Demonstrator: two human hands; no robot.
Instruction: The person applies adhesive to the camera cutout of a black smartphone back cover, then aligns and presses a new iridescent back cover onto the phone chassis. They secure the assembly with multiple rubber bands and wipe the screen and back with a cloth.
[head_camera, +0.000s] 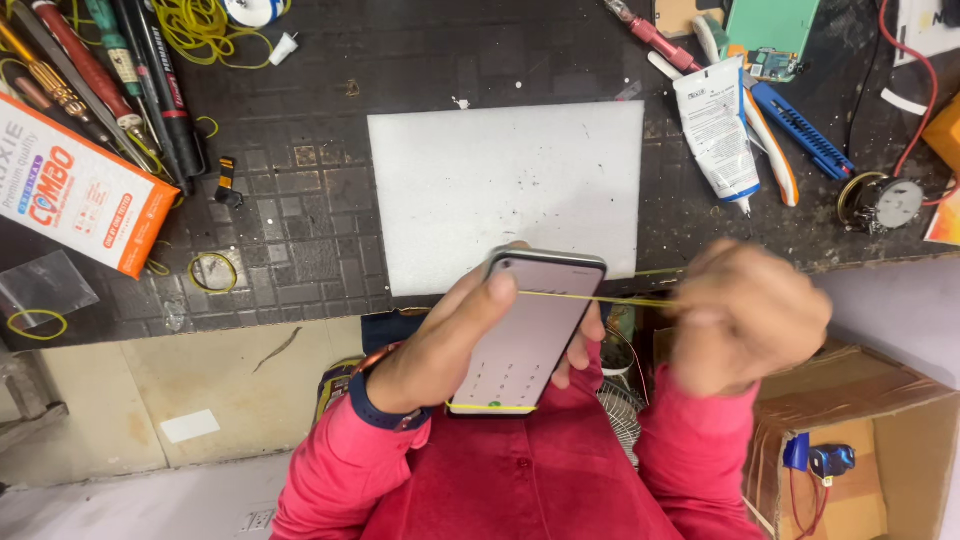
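My left hand (445, 340) grips a smartphone (525, 335) with a lit pale screen, held tilted above my lap at the bench's near edge. A yellow rubber band (600, 298) runs across the phone's upper part and stretches out to the right. My right hand (745, 315), blurred, is closed on the stretched end of that band, just right of the phone. Another yellow band loop crosses the phone's bottom end (490, 407).
A white foam pad (505, 190) lies on the dark bench. Screwdrivers and markers (110, 70), an orange-and-white box (75, 190), loose yellow bands (213, 271), a white tube (718, 130), a blue utility knife (800, 125) surround it. An open cardboard box (870, 440) sits lower right.
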